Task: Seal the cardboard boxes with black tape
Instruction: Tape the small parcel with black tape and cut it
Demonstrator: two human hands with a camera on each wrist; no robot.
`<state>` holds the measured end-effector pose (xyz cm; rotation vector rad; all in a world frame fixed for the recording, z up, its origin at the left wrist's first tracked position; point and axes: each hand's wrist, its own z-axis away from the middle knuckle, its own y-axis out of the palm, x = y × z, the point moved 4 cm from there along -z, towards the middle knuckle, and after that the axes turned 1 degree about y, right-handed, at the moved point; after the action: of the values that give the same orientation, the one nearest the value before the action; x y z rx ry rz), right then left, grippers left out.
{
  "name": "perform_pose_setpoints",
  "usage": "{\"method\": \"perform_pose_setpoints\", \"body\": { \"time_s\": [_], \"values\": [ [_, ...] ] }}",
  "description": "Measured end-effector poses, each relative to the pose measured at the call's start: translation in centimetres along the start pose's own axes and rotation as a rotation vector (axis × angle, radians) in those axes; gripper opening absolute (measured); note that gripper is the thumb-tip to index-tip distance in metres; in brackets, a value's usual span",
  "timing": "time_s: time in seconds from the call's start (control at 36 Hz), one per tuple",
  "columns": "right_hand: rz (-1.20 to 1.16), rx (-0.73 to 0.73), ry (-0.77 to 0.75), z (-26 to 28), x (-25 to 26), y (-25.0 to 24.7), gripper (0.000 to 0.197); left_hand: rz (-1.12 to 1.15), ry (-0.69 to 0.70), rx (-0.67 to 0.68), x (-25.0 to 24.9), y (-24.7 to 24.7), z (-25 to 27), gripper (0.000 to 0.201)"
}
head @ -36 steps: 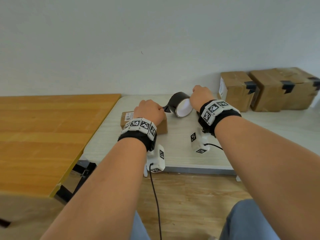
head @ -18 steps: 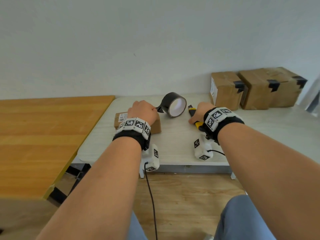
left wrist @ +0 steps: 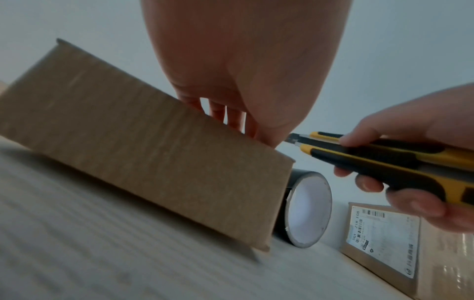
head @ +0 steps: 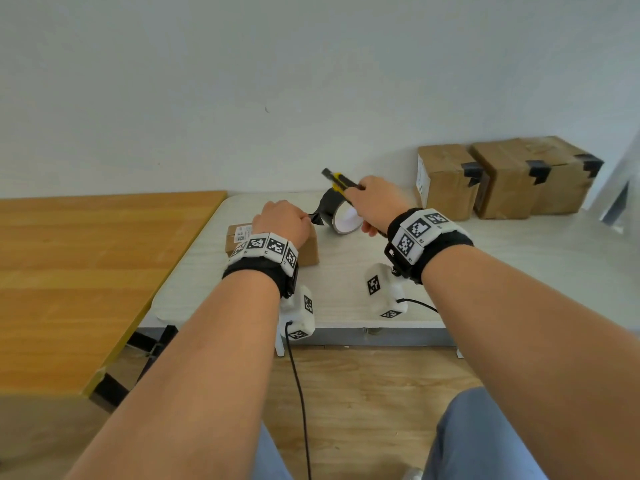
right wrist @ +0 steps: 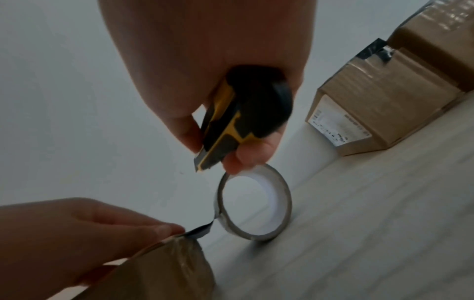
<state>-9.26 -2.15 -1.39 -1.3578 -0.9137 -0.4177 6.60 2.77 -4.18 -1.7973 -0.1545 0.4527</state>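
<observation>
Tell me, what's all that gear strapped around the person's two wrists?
Each bare forearm carries a black wrist strap topped with a band of white blocks printed with black square markers: one on the left wrist, one on the right wrist. A small white camera housing with the same markers hangs beneath each wrist, trailing a thin black cable. No sleeves or gloves.

Your free room: bare worktop (head: 346,292) in front of the small box (head: 308,252) and tape roll (head: 341,216), and to their right.
Your obstacles: three stacked-up boxes (head: 450,181) at the far right against the wall (head: 242,98); the roll just beside the small box, a taut tape strip (head: 317,216) bridging them.
</observation>
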Motion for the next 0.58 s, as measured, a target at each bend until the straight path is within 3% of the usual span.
{"method": "perform_pose_setpoints", "body": {
  "time_s": [0.08,0.19,0.39,0.5,0.58],
  "values": [
    [0.024,0.124,0.006,0.7,0.1,1.2,0.028,-0.019,0.004,0.003,0.0,0.1,-0.1,0.036],
    [0.075,0.174,0.064,1.4,-0.6,2.2,0.025,-0.028,0.001,0.015,0.1,0.2,-0.2,0.036],
    [0.285,0.281,0.276,1.2,-0.5,3.5,0.031,-0.031,0.018,0.003,0.1,0.3,0.0,0.035],
    [0.38,0.277,0.243,0.9,-0.7,4.4,0.03,-0.031,0.029,0.005,0.1,0.3,0.0,0.035],
    [0.429,0.224,0.127,1.1,-0.6,4.6,0.026,-0.043,0.036,0.009,0.1,0.3,0.1,0.036]
  ]
}}
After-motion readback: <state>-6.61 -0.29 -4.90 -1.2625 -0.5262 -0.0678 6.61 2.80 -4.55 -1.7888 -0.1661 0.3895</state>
